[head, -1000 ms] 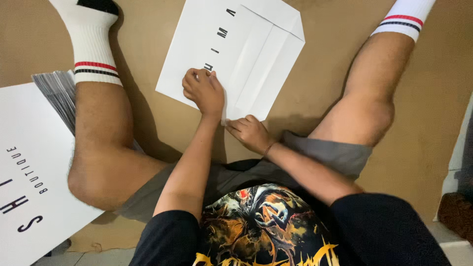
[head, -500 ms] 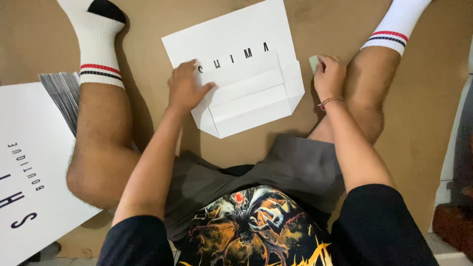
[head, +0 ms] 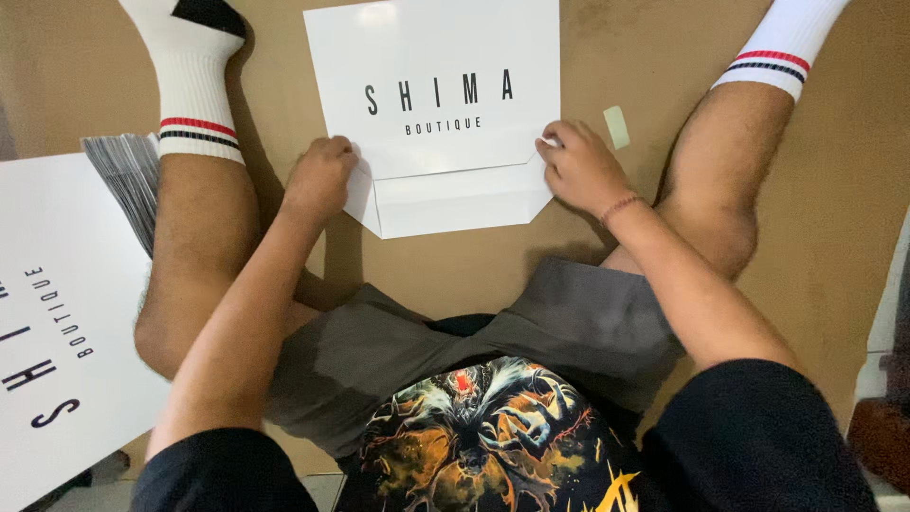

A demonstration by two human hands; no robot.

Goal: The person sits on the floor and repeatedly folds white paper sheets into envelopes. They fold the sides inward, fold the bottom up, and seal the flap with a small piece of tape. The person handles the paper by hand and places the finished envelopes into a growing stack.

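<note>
Right hand (head: 580, 169) slid over from the leg since the last shot and now pinches the right edge of the white paper bag (head: 441, 114), fingers curled. Left hand (head: 319, 178) presses the left edge, knuckles bent. The bag lies flat on brown cardboard (head: 455, 275) between the legs, a small strip (head: 616, 126) just beside it.

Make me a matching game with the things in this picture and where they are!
Things:
1. left hand
2. right hand
3. pale strip
4. stack of white sheets

Places:
a. lying on the brown floor beyond the right hand
b. on the folded white paper bag's right edge
c. beside the left leg
d. on the bag's left edge

Pairs: 1-d, 2-b, 3-a, 4-c
</note>
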